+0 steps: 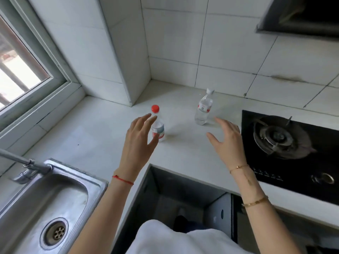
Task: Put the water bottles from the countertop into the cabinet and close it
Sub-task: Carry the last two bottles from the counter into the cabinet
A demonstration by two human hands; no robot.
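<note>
Two clear water bottles stand upright on the white countertop [102,129]. The red-capped bottle [158,125] is partly hidden behind my left hand [139,136], whose fingers are spread just in front of it; I cannot tell if they touch. The white-capped bottle [204,109] stands further back, and my right hand [227,138] hovers open just right of and in front of it, apart from it. Below the counter edge the cabinet [183,195] is open, its dark inside showing.
A steel sink [45,204] with a tap [23,162] lies at the lower left. A black gas hob [286,143] sits at the right, an extractor hood [300,15] above it. Tiled walls and a window [22,70] bound the counter.
</note>
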